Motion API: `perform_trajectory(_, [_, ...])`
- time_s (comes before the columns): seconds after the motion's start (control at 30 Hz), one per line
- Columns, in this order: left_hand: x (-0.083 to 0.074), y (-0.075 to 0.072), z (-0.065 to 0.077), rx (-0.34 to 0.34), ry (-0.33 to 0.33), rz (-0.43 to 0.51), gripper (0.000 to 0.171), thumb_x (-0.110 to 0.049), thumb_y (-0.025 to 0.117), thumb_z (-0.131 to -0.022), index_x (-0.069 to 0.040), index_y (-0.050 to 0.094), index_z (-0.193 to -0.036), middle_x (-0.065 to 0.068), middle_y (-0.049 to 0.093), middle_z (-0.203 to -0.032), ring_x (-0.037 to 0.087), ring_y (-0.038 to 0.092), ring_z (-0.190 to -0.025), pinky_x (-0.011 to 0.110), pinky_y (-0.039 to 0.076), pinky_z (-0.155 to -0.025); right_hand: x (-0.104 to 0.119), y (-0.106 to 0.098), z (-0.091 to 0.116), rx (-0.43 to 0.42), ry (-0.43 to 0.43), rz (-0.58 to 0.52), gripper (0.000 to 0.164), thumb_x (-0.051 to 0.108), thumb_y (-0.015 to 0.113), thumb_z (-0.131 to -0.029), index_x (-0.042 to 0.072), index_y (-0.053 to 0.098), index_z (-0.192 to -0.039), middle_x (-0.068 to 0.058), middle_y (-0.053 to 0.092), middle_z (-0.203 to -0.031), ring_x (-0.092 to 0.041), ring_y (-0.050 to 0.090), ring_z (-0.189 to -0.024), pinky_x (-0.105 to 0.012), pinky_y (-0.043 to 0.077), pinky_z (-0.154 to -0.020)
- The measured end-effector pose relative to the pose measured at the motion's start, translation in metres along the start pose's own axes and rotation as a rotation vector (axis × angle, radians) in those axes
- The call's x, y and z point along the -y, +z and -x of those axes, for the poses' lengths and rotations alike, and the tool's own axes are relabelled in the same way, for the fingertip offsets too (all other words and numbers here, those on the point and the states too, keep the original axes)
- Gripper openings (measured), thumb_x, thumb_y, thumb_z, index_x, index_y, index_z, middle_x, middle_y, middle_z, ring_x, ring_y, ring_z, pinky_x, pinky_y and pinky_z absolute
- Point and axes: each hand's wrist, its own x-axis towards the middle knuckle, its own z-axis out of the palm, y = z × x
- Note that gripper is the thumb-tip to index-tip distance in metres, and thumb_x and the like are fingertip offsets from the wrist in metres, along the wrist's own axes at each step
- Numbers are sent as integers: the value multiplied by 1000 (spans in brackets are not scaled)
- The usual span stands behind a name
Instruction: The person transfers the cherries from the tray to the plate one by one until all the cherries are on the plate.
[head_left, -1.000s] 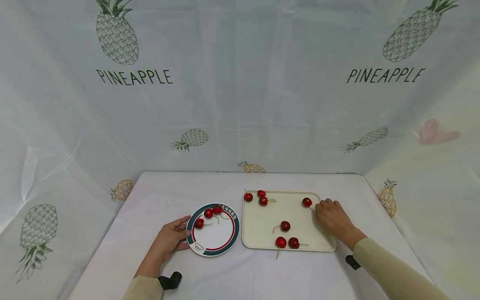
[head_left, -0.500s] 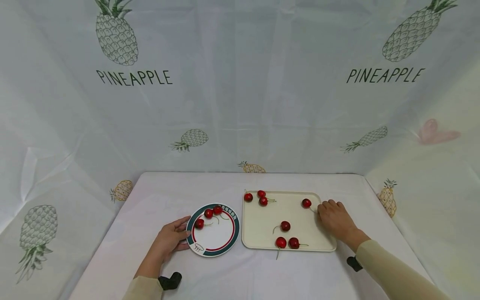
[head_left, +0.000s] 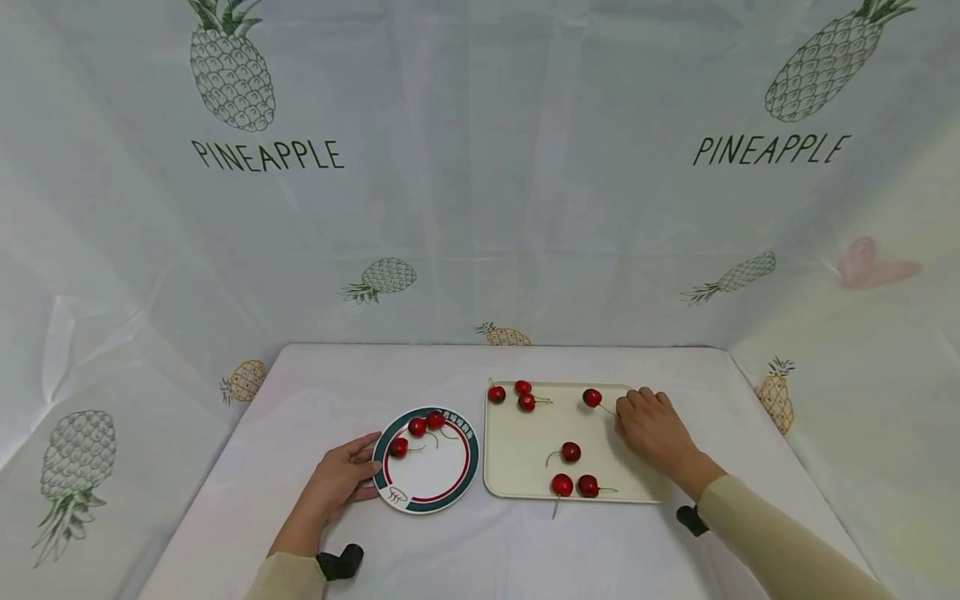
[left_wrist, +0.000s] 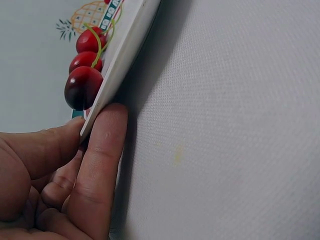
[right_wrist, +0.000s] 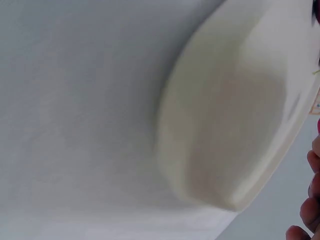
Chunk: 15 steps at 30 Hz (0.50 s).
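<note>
My left hand [head_left: 341, 477] grips the left rim of a round white plate [head_left: 442, 475] with a dark green border. In the left wrist view, the thumb lies at the rim's top and a finger [left_wrist: 102, 150] is under it. Three cherries [head_left: 399, 447] rest on the plate. Over the right part of a cream tray [head_left: 517, 458], my right hand [head_left: 658, 429] pinches the stem of a cherry [head_left: 592, 397], which hangs to its left. In the right wrist view only several fingertips [right_wrist: 311, 212] show at the right edge; the pinch itself is hidden.
Several more cherries lie in the tray: some at its far left corner, one cherry [head_left: 571, 452] near the middle, two at the near edge. One stem pokes over that edge. A white cloth covers the table [head_left: 420, 550]; a pineapple-print curtain [head_left: 510, 183] stands behind.
My right hand has moved left and slightly away from me, and the cherry by its fingers has shifted left with it. The left hand and plate stay in place.
</note>
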Motion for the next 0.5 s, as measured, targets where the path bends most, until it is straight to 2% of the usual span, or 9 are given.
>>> perform_trajectory(0.23, [2, -1, 1, 5, -1, -3, 58, 0, 64, -101, -11, 51, -157, 27, 60, -144, 21, 75, -91, 40, 67, -77, 13, -7, -13, -23, -29, -10, 25, 10, 73, -91, 8, 51, -79, -2, 42, -73, -24, 41, -72, -34, 33, -65])
perform_trajectory(0.5, [2, -2, -1, 12, 9, 4, 59, 1, 64, -101, -10, 51, -157, 27, 60, -144, 22, 76, -92, 41, 67, -77, 30, -11, -28, -9, -39, -21, 22, 12, 74, -91, 8, 55, -82, -2, 45, -74, -23, 41, -74, -34, 34, -66])
